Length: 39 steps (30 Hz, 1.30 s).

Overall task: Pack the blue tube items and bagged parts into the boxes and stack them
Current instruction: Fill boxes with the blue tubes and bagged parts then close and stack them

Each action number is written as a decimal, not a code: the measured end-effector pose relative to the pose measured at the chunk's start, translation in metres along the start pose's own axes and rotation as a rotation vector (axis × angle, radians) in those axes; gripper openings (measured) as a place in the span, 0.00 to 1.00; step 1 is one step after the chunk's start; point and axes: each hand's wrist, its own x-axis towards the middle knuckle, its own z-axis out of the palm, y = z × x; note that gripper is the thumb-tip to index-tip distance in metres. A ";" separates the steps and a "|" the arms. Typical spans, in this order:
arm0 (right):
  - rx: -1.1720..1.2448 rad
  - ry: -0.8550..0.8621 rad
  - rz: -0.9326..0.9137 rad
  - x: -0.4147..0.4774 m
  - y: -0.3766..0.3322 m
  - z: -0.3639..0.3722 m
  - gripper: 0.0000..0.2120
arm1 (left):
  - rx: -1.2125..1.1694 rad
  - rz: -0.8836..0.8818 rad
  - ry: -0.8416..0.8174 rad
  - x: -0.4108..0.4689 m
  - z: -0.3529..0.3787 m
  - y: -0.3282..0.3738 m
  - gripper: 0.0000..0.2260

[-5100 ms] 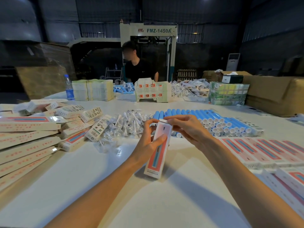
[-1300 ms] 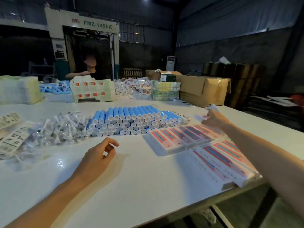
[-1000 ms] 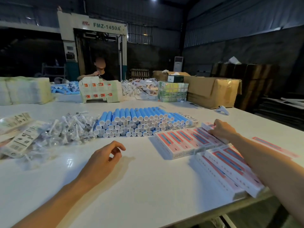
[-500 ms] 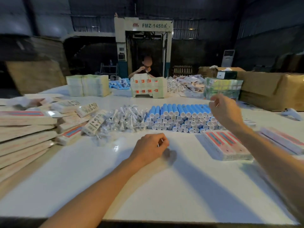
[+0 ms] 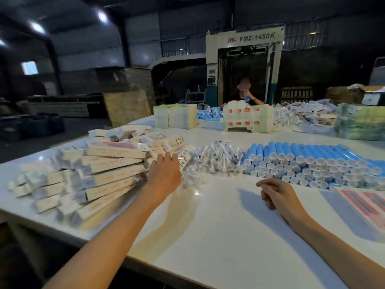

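**A:** So, from the left: where do the boxes sit?

**B:** The heap of flat boxes (image 5: 100, 172) fills the left side of the desk (image 5: 208, 236). They're long cream cartons with red print, slumped in loose layers. Their long axes run roughly left to right, so their right ends face the left hand (image 5: 164, 176).

**A:** And that hand?

**B:** Its fingers reach forward fairly straight, tips touching those box ends, and I see nothing pinched. It's by far the nearer hand to the heap. Drawing a box out endwise, toward the right, looks the likely next move.

**A:** What's beyond it?

**B:** Just beside it to the right are the bagged parts (image 5: 216, 161), small white pieces in clear crinkly bags, piled loosely. Then come the blue tubes (image 5: 302, 161), stacked neatly with white caps facing the person.

**A:** The right hand?

**B:** The right hand (image 5: 277, 195) rests on the desk in front of the tubes, fingers loosely curled, holding nothing. It's the nearer one for a tube. At the far right edge lie closed boxes (image 5: 366, 203) with pink-and-blue faces, side by side.
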 end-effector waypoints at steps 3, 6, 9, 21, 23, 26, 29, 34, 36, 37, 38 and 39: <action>0.034 -0.026 -0.014 0.002 0.002 0.003 0.10 | 0.195 -0.118 0.163 0.013 -0.016 -0.050 0.20; 0.041 -0.052 -0.021 0.004 0.002 0.004 0.10 | 0.306 -0.164 0.202 0.030 -0.031 -0.100 0.21; 0.047 -0.061 -0.012 0.005 0.003 0.004 0.11 | 0.409 -0.222 -0.028 0.044 -0.035 -0.141 0.27; -0.032 -0.042 -0.021 0.001 -0.004 0.004 0.12 | 0.045 -0.011 0.154 0.029 -0.068 -0.075 0.19; -0.134 0.013 -0.072 0.001 -0.013 0.003 0.11 | -0.433 -0.033 0.179 0.023 -0.067 -0.039 0.18; -0.295 0.193 -0.167 0.009 -0.037 -0.008 0.10 | -0.977 -0.077 0.129 0.019 -0.056 0.015 0.22; -0.482 0.279 -0.208 0.032 -0.062 -0.028 0.10 | -1.467 -0.188 -0.106 0.019 -0.035 0.064 0.20; -0.840 0.271 -0.085 0.091 -0.088 -0.047 0.13 | -1.821 -0.177 -0.270 0.012 -0.001 0.121 0.24; -0.991 0.246 -0.033 0.113 -0.090 -0.042 0.14 | -1.897 -0.212 -0.298 0.003 0.015 0.134 0.25; -1.053 0.222 -0.005 0.122 -0.090 -0.038 0.15 | -1.928 -0.246 -0.323 -0.001 0.024 0.138 0.23; -1.120 0.190 0.021 0.130 -0.088 -0.033 0.16 | -1.953 -0.270 -0.346 -0.005 0.031 0.140 0.20; -1.193 0.151 0.046 0.136 -0.086 -0.028 0.17 | -1.975 -0.270 -0.367 -0.007 0.036 0.141 0.17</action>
